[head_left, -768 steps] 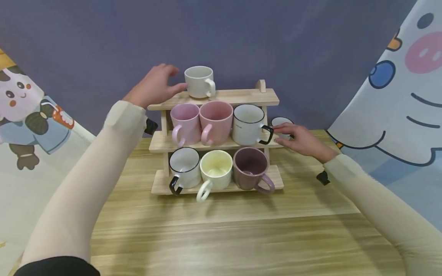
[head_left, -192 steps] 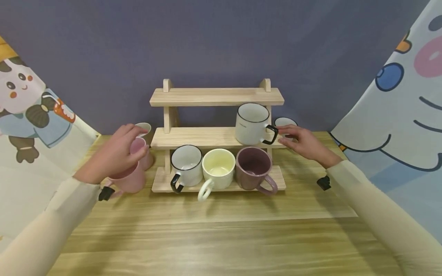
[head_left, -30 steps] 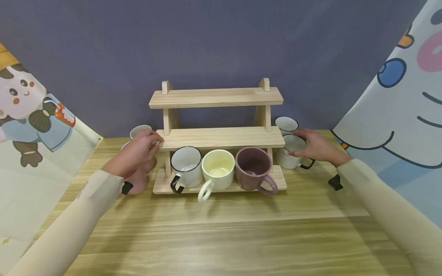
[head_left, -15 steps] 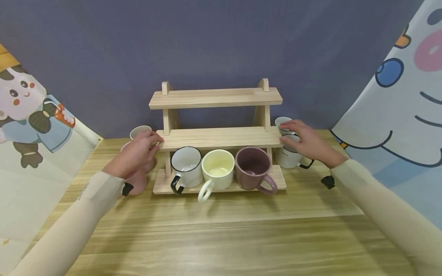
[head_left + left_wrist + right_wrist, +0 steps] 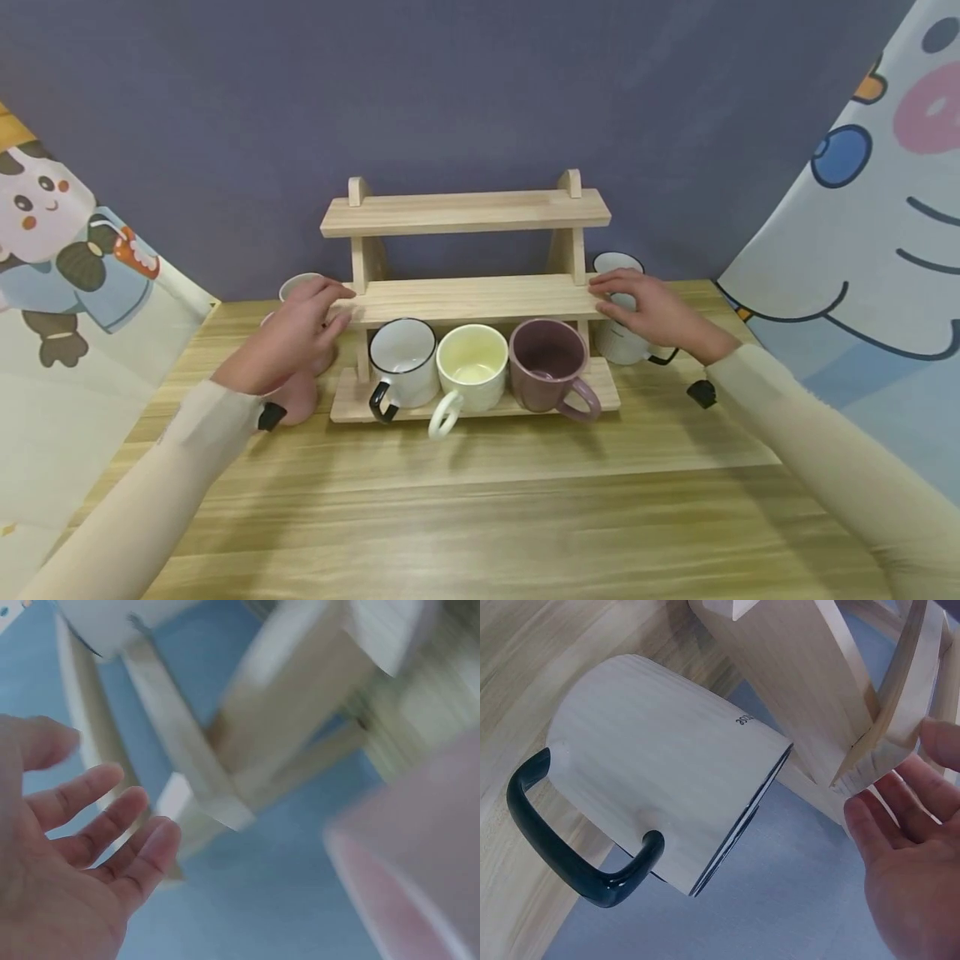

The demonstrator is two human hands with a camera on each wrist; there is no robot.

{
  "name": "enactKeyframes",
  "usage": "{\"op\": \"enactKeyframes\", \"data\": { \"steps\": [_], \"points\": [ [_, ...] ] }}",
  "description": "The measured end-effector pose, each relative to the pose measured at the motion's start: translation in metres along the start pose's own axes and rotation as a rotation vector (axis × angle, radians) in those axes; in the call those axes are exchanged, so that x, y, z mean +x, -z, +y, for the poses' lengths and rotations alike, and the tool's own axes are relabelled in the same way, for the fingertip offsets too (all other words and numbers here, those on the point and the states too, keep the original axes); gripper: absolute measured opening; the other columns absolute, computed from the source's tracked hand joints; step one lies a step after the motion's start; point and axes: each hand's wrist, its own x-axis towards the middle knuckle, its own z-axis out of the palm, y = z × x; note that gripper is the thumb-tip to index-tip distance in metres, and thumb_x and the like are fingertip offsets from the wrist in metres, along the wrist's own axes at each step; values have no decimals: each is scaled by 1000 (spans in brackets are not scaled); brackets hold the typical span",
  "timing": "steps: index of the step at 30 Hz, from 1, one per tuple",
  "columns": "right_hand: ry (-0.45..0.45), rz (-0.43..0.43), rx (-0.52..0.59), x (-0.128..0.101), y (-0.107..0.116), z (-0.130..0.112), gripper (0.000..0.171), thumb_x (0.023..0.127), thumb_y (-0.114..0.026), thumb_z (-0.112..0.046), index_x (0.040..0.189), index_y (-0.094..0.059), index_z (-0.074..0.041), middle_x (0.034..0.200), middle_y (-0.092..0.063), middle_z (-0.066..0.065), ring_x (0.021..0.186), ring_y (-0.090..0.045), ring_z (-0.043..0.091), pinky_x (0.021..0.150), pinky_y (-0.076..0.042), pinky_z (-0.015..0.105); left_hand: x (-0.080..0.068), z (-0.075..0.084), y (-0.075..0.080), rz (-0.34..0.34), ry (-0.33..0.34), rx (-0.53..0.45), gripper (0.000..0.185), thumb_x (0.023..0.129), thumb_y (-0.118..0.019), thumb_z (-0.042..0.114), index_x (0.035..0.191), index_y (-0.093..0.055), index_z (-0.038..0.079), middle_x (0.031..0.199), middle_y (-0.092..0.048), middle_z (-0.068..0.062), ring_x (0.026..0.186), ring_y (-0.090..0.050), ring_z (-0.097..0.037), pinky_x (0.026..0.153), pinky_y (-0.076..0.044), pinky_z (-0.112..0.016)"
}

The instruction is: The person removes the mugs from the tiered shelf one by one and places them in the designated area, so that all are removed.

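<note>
A three-tier wooden shelf (image 5: 480,297) stands in the middle. My left hand (image 5: 288,333) is at the left end of its middle board, fingers loosely bent and holding nothing in the left wrist view. At the board's other end is my right hand (image 5: 652,315), thumb and fingers spread about the board's end; firm contact is unclear. Below the right hand, a white mug (image 5: 660,765) with a dark handle stands on the table. The bottom board carries a black-rimmed white mug (image 5: 405,371), a pale yellow mug (image 5: 471,375) and a purple mug (image 5: 547,367).
Left of the shelf, partly behind my left hand, are pink mugs (image 5: 300,400) and a white mug (image 5: 297,285). Another black-rimmed mug (image 5: 618,262) stands behind the right-hand mug. A grey-blue backdrop (image 5: 480,100) rises behind the wooden table (image 5: 480,517).
Mugs from the upper two boards now stand on the table, pink and white left, a black-handled one right. My right hand has just left that mug and moved left to the board's end.
</note>
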Motion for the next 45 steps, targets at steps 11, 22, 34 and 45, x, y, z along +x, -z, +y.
{"op": "enactKeyframes", "data": {
  "steps": [11,22,34,45],
  "points": [
    [-10,-10,3,0,1,-1,32,95,-59,-16,121,-61,1,128,-54,15,120,-46,35,96,-37,52,1,57,-4,-103,-53,-32,68,82,-65,54,124,-55,2,118,-51,-11,110,-47,-28,88,-43,-44],
    [-23,-10,3,-1,0,0,31,94,-60,-16,120,-62,1,129,-54,15,121,-45,35,96,-37,52,4,65,-8,-188,62,4,80,74,-68,62,126,-55,3,117,-50,-12,104,-49,-26,80,-47,-41],
    [0,4,-3,-1,0,0,31,93,-60,-13,120,-62,2,128,-54,15,119,-47,34,95,-38,51,10,66,-16,-166,124,1,76,70,-73,57,123,-57,5,107,-52,-12,91,-51,-24,72,-47,-39],
    [-4,1,-1,-1,0,-1,31,94,-60,-14,120,-62,1,128,-54,15,120,-46,35,94,-38,52,-1,57,-12,-75,60,19,73,61,-77,48,116,-58,4,109,-53,-11,97,-51,-25,76,-46,-41]
  ]
}}
